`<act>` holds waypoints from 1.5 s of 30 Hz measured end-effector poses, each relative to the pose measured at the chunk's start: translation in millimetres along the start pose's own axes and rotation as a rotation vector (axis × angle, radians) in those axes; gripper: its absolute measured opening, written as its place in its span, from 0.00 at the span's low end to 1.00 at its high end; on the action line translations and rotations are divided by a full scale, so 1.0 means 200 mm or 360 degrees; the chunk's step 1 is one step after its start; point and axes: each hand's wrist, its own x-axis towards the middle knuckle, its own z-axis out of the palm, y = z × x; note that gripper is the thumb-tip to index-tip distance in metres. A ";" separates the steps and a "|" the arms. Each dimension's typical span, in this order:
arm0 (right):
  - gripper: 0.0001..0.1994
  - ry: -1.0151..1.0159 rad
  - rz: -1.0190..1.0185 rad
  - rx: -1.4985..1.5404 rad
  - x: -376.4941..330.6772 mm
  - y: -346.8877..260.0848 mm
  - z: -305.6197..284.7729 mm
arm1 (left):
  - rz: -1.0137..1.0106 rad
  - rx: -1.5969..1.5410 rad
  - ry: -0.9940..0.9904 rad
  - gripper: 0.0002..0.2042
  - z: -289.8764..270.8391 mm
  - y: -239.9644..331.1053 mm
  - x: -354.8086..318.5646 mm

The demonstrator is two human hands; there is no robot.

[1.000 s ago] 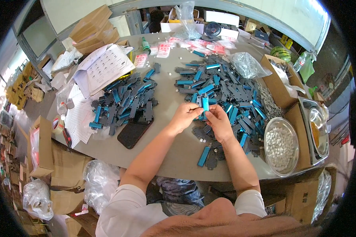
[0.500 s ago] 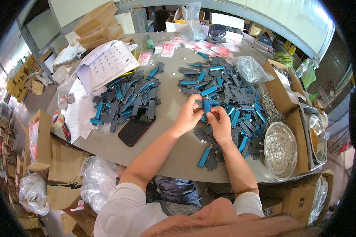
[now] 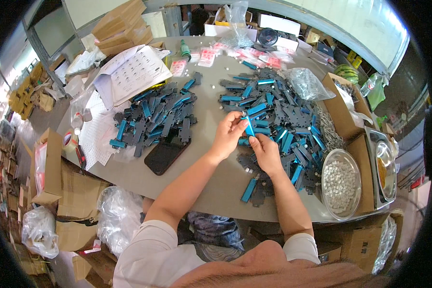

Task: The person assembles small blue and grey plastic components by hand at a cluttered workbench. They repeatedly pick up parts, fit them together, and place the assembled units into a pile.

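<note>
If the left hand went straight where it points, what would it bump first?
Probably the big pile of blue and dark parts, just past the blue piece the left hand holds; its height is unclear.

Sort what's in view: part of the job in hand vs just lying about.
Likely the job:
- blue part in the left hand, right hand at its lower end
- right pile of blue and dark parts
- left pile
- perhaps the white pieces

Seemingly lying about:
- phone
- watermelon
- fan
- green bottle
</note>
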 end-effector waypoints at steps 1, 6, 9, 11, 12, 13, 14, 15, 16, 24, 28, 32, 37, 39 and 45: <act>0.15 0.0012 -0.0032 0.0110 -0.01 -0.02 0.00 | -0.0072 -0.0115 0.0011 0.12 0.01 0.02 -0.01; 0.14 0.0232 -0.0260 0.0079 -0.01 0.01 0.01 | -0.0341 -0.0444 -0.0076 0.15 0.02 0.04 -0.01; 0.14 0.0190 -0.0159 0.0024 -0.01 -0.01 0.00 | -0.0444 -0.0321 -0.0148 0.21 0.01 0.01 -0.02; 0.13 0.0290 -0.0322 -0.0215 0.01 0.03 -0.01 | -0.0511 -0.0282 0.0009 0.22 -0.03 0.01 -0.01; 0.13 0.0339 -0.0403 -0.0336 0.03 0.06 -0.03 | -0.0544 -0.0261 0.0088 0.23 -0.06 0.02 0.00; 0.11 0.0411 -0.0444 -0.0457 0.06 0.09 -0.09 | -0.0535 -0.0313 0.0380 0.22 -0.08 0.07 0.04; 0.09 0.0555 -0.0420 -0.0700 0.08 0.11 -0.16 | -0.0385 -0.0370 0.0558 0.15 -0.17 0.08 0.07; 0.10 0.0700 -0.0326 -0.0808 0.11 0.17 -0.21 | -0.0219 -0.0523 0.0718 0.10 -0.25 0.09 0.11; 0.16 0.0809 -0.0267 -0.1060 0.12 0.23 -0.27 | -0.0052 -0.0714 0.0895 0.09 -0.33 0.10 0.14; 0.16 0.0655 0.0148 -0.1440 0.11 0.40 -0.37 | -0.0169 0.0445 0.0081 0.08 -0.12 -0.02 0.06; 0.13 0.0725 0.0122 -0.1434 0.10 0.35 -0.39 | 0.0570 0.1814 -0.0462 0.12 0.05 -0.10 -0.05; 0.10 0.0712 0.0068 -0.1394 0.08 0.30 -0.38 | 0.0719 0.1900 -0.0485 0.12 0.06 -0.14 -0.05; 0.09 0.0623 0.0001 -0.1225 0.10 0.35 -0.35 | 0.0774 0.1906 -0.0299 0.09 0.16 -0.17 -0.05; 0.10 0.0720 -0.0102 -0.1225 0.11 0.35 -0.33 | 0.0804 0.1899 -0.0211 0.08 0.15 -0.22 -0.03; 0.11 0.0831 -0.0136 -0.0736 0.08 0.21 -0.28 | 0.0218 0.1182 -0.0191 0.07 0.08 -0.17 0.00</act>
